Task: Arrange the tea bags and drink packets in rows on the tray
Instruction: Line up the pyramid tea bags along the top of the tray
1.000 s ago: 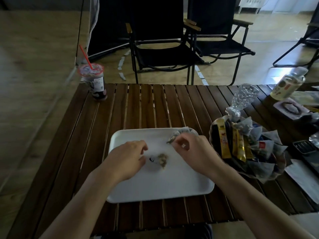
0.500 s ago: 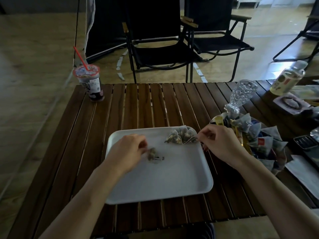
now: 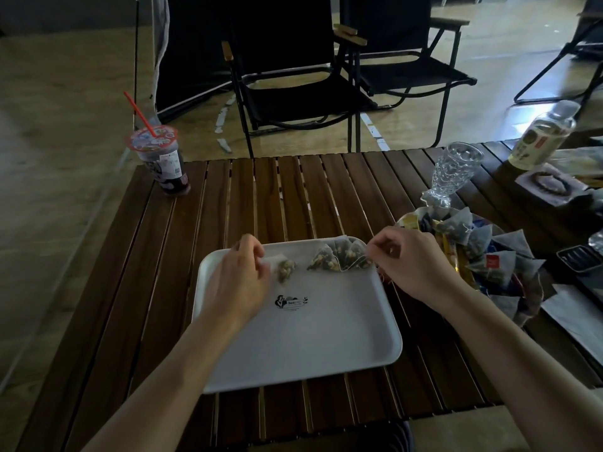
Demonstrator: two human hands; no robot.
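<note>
— White mesh and paper: is that what the left hand [image 3: 241,278] has?

— Yes. Its fingers are curled and pinch the edge of a single tea bag [image 3: 286,269], which lies on the far half of the tray, just beside the fingertips.

— And the right hand [image 3: 414,265]?

— Curled too, thumb against forefinger, at the tray's far right corner. It pinches a thin thread [image 3: 354,267] that runs to the bags there.

— Which bags?

— Three pyramid tea bags [image 3: 339,257], side by side and touching, along the far edge. A small gap separates them from the single one.

— The tray [image 3: 326,347] itself?

— White, rectangular with rounded corners, and a small dark logo [image 3: 291,301] near its middle. It sits flat on the slatted wooden tabletop [image 3: 293,197].

— Where is the rest of the tea?

— Right of the tray, past the right hand, in a heap [image 3: 489,256] of mesh bags with yellow drink packets [image 3: 452,252] among them. Behind it stands a cut-glass goblet [image 3: 456,171], and a labelled bottle [image 3: 541,138] is further right. At the far left corner is a lidded cup [image 3: 163,161] with a red straw [image 3: 140,114]. Black folding chairs [image 3: 293,76] stand on the floor beyond.
</note>
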